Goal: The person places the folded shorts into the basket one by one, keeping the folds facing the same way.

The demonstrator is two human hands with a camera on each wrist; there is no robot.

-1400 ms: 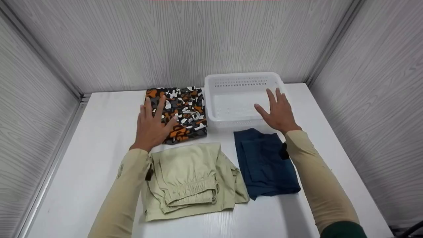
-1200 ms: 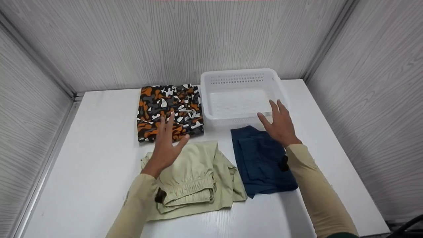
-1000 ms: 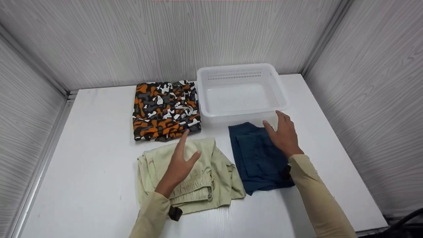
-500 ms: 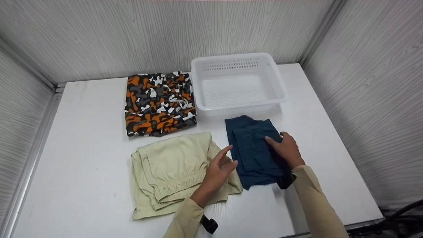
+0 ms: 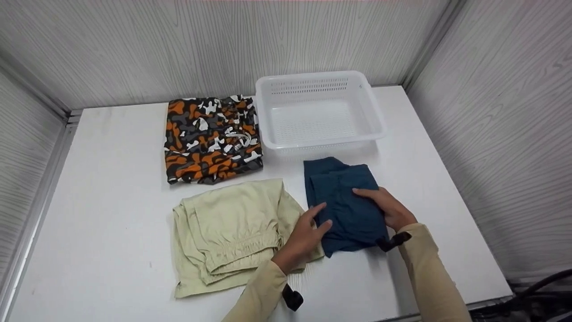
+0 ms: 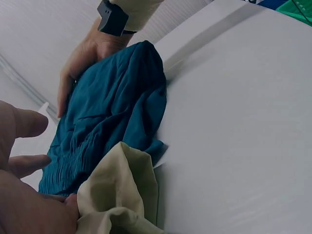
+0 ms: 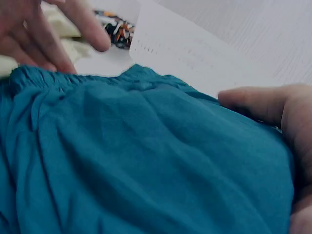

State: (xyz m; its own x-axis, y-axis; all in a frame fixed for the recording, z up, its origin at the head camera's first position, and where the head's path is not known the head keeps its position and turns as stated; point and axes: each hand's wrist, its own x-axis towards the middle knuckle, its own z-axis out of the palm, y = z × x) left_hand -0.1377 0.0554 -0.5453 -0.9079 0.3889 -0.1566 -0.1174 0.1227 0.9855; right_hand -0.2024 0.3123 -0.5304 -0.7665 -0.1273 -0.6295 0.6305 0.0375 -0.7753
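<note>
Table (image 5: 103, 223), left hand (image 5: 304, 237) spread, right (image 5: 393, 210) gripping cloth (image 5: 351, 214)

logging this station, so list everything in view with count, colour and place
blue garment: one, dark blue, right of the beige one
beige garment: one, beige, near middle
patterned garment: one, orange-black-grey-white, far left
basket: one, white, far side, nothing inside
table: one, white, under all these
wall panels: three, pale grey, back and sides
cables: count unclear, black, lower right
green item: one, cropped, left wrist view's upper right
wrist devices: two, black, one per wrist
sleeves: two, tan, forearms
left hand: one, at blue garment's left edge
right hand: one, gripping its right edge
</note>
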